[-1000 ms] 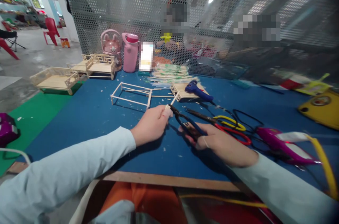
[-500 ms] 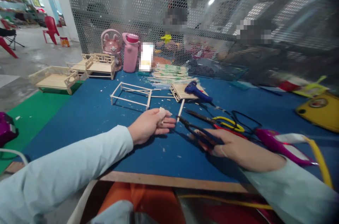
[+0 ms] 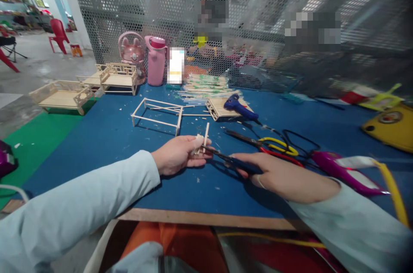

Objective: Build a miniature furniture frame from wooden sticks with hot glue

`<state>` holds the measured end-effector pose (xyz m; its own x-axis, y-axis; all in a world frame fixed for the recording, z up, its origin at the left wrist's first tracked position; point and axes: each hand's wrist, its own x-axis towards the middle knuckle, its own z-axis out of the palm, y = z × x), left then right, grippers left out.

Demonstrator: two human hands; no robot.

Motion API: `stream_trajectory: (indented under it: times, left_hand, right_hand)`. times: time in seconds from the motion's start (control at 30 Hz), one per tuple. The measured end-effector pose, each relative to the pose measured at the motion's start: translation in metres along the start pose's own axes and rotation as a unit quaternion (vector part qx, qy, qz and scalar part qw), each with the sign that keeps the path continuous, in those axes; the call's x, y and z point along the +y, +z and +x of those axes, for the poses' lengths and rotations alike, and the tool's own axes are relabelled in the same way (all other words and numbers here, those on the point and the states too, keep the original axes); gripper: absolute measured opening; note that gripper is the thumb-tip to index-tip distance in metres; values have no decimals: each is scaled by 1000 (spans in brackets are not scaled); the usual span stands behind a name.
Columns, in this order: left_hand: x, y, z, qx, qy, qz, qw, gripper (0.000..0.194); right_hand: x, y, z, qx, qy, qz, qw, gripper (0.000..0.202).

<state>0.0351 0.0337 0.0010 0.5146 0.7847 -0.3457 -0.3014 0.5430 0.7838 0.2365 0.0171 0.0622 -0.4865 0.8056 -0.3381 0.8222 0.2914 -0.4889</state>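
My left hand (image 3: 176,155) is palm up over the table, thumb closed on a few short pale wooden pieces (image 3: 197,147). A longer wooden stick (image 3: 206,131) stands nearly upright against its fingertips. My right hand (image 3: 274,172) grips dark-handled pliers (image 3: 240,163), whose tips touch or lie just beside that stick; which of the two I cannot tell. Beyond the left hand a small wooden stick frame (image 3: 156,121) rests on the table. A slatted wooden piece (image 3: 221,108) lies behind, with a blue glue gun (image 3: 240,107) on it.
Scissors (image 3: 261,144) with yellow and red handles and a purple tool (image 3: 342,174) with a cord lie right of my hands. Bundled sticks (image 3: 206,85), a pink bottle (image 3: 156,62) and small wooden furniture models (image 3: 119,78) stand along the mesh screen. Offcuts dot the blue table (image 3: 106,156).
My right hand has moved left, bringing the pliers and the stick to my left hand. The pliers' handles have come together. The stick now stands by the left fingertips, and the left fingers have curled slightly.
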Motion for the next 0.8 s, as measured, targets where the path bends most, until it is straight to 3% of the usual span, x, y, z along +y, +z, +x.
stream_trajectory:
  times: [0.3,0.47,0.67,0.8]
  left_hand:
    - [0,0,1,18,5,-24,1000,18]
    - [-1,0,1,-4,-5,4,1000,18]
    - [4,-3,1,38,52,13,998,17]
    - [3,-3,1,31,47,18,998,14]
  right_hand:
    - [0,1,-6,-1,20,-11,1000,51]
    - [-3,3,-3,-26,3,-42,999,43]
    - [19,1,-14,31,-10,-83,996,57]
    - [30,-5,-19,76,56,-82,992,56]
